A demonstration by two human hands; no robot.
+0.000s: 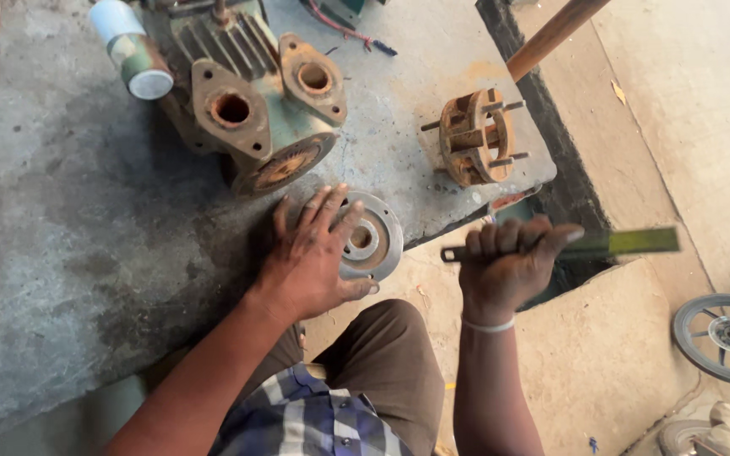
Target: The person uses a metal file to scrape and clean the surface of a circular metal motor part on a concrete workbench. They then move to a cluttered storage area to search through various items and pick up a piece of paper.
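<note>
Head view: grey concrete tabletop carries a rusty green pump housing at top. Rusted studded hub sits right of it, apart. Left hand lies flat on a round metal flange plate at the slab edge, fingers spread. Right hand, fingers clamped, grips a flat green-tinted hacksaw blade just beside the plate.

I note left hand flat on round flange at slab edge. Pump body behind flange. Spoked hub right of pump, on slab. Right hand off slab, right of flange, gripping flat bar. Wheel far right on floor.
</note>
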